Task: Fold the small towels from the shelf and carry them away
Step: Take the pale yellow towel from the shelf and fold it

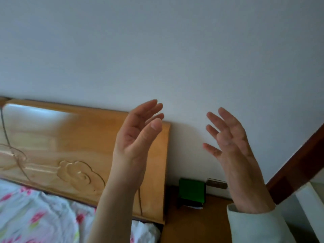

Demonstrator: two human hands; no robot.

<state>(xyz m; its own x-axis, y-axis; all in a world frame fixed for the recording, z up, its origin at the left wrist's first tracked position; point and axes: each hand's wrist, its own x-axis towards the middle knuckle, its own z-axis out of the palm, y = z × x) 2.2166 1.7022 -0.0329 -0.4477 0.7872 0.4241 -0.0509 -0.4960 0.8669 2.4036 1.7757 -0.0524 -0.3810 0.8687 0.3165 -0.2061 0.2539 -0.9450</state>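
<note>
My left hand (138,130) is raised in front of the wooden headboard, palm turned inward, fingers straight and relaxed, holding nothing. My right hand (226,137) is raised beside it against the white wall, fingers spread and empty, with a pale sleeve at the wrist. The two hands are apart with a gap between them. No towel and no shelf are in view.
A carved wooden headboard (70,146) runs along the left, above floral bedding (35,216). A wooden bedside surface (196,223) holds a green box (192,191) and a small dark object (217,183). A dark wooden frame edge (298,160) slants at right.
</note>
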